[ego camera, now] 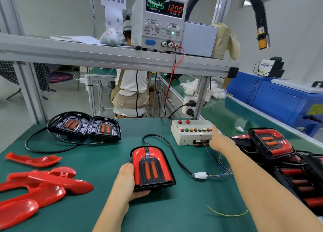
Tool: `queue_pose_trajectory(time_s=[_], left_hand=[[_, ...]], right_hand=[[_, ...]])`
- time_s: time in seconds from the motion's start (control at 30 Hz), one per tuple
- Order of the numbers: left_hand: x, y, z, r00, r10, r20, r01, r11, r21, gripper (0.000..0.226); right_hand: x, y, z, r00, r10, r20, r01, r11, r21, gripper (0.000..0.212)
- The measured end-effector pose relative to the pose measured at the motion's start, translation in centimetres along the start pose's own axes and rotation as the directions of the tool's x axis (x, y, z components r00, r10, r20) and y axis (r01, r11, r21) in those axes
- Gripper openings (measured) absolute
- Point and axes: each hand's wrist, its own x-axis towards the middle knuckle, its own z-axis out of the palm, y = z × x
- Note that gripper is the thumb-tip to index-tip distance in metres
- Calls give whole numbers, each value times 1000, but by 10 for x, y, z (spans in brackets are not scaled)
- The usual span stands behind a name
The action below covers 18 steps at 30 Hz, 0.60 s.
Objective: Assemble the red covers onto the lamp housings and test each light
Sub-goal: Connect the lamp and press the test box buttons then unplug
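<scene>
At 6 o'clock, my left grip (128, 181) holding the lamp (151, 167), right grip (221, 141) at 2 o'clock, straight finger on button box (188, 135).

Centre: assembled lamp (152, 167), red cover fitted, flat on the green mat (174, 214); left hand (129, 181) grips its 7 o'clock corner.
2 o'clock: white test box (190, 132); right hand (220, 141), forefinger out, tip at the button row.
8 o'clock: loose red covers (43, 184), heaped.
10 o'clock: two bare lamp housings (83, 127), side by side.
3 o'clock: finished lamps (272, 142), piled.
12 o'clock: power supply (159, 18), voltage reading 12.00.
</scene>
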Motion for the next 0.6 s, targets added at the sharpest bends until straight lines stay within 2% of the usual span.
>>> queue_pose_trajectory(time_s=[0.13,0.37,0.6], left_hand=[[0,0,0,1000,-1,-6,1,1000,-9,32],[-2,1,1,1000,10,-2,-10,1000,-3,32],[-1,0,0,1000,17,5,-17,1000,-4,30]], right_hand=[[7,9,0,995,0,95,-4,999,40,79],[15,8,1,993,-39,108,40,999,-11,77],[8,4,-10,984,-54,170,31,991,133,72]])
